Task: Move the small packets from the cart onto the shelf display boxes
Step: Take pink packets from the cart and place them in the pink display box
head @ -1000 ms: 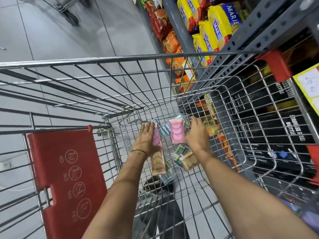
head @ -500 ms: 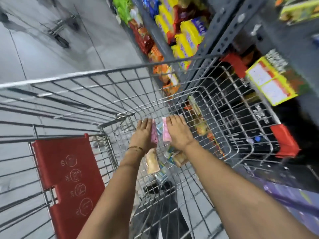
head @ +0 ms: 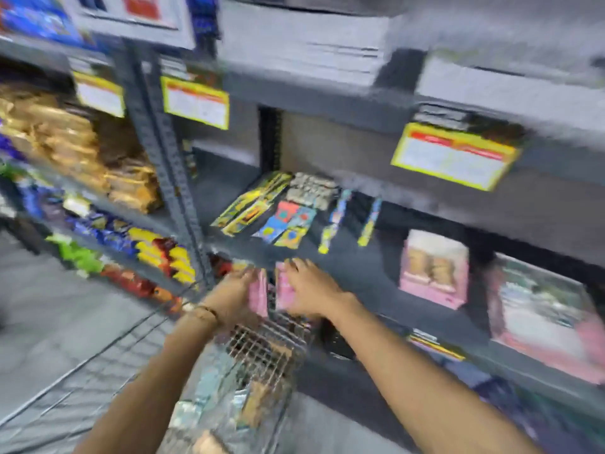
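Pink packets (head: 282,287) gripped by both hands (head: 271,290) near shelf (head: 366,267).

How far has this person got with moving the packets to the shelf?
Midway. Done: pink packets are lifted out of the cart. In hand: the left hand and right hand each hold pink packets, raised at the shelf edge. Left: setting them into the pink display box; more packets remain in the cart.
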